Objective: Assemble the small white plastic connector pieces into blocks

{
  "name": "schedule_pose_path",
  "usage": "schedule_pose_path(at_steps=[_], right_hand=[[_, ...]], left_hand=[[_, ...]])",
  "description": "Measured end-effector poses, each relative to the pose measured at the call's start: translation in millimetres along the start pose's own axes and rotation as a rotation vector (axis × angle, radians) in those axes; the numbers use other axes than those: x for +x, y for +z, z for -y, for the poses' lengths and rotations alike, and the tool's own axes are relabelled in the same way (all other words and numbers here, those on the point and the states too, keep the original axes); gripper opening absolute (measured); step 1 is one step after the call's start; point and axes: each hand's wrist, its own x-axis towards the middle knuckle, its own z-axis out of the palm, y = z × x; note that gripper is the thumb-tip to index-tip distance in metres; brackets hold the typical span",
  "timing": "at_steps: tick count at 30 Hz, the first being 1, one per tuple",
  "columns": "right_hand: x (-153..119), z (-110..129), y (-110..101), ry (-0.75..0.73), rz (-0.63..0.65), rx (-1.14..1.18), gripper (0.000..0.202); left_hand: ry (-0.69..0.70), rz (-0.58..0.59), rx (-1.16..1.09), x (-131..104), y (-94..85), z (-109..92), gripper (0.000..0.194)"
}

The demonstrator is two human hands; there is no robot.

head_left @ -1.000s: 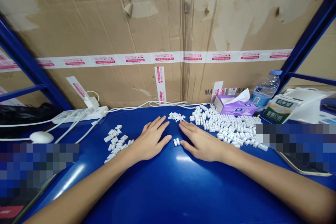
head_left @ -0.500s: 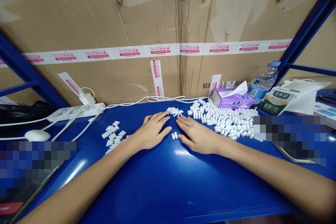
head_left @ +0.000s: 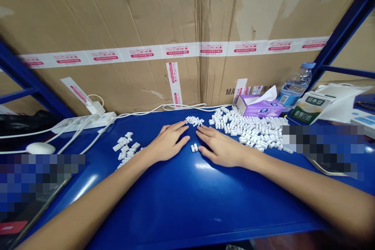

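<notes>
Both hands lie palm down on the blue table [head_left: 187, 195], fingers stretched out. My left hand [head_left: 170, 141] has its fingertips beside a small heap of tiny white parts [head_left: 194, 120]. My right hand [head_left: 219, 145] lies across from it, fingertips just below the same heap. Between the two thumbs sit a couple of white pieces [head_left: 194, 148], close to my right thumb. A large spread of white pieces [head_left: 252, 131] covers the table beyond my right hand. Another group of white pieces [head_left: 125, 148] lies left of my left hand, partly hidden by the forearm.
A purple tissue pack [head_left: 260, 106], a water bottle [head_left: 295, 86] and a green-and-white carton [head_left: 312, 107] stand at the back right. At the back left is a power strip [head_left: 84, 122] with white cables. Cardboard [head_left: 146, 19] rises behind. Pixelated areas cover items at both sides.
The camera view has shifted slightly, with the table and items sitting a little higher. The hands keep the same pose beside the heap.
</notes>
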Motion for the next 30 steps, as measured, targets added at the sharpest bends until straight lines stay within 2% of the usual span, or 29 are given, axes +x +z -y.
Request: schedule_pose_path(at_steps=[2, 6, 11, 16, 20, 25, 30], right_hand=[[0, -1, 0, -0.004, -0.005, 0.016, 0.06], [0, -2, -1, -0.015, -0.001, 0.012, 0.06], [1, -2, -1, -0.024, 0.026, -0.025, 0.06], [0, -4, 0, -0.027, 0.005, 0.001, 0.059], [0, -4, 0, -0.028, 0.016, -0.032, 0.06], [0, -3, -3, -0.036, -0.018, -0.013, 0.056], [2, 2, -8, -0.074, -0.066, 0.118, 0.037]], left_hand=[[0.006, -0.008, 0.003, 0, 0.8, 1, 0.043], [0.026, -0.109, -0.021, 2, -0.4, 5, 0.032], [0.034, -0.166, -0.069, 3, -8.3, 8, 0.024], [0.049, -0.157, -0.102, 1, -16.2, 6, 0.019], [0.088, -0.147, -0.131, -5, -20.2, -5, 0.019], [0.183, -0.039, -0.205, -12, -26.1, -25, 0.02], [0.096, -0.047, -0.402, -14, -28.5, -32, 0.012]])
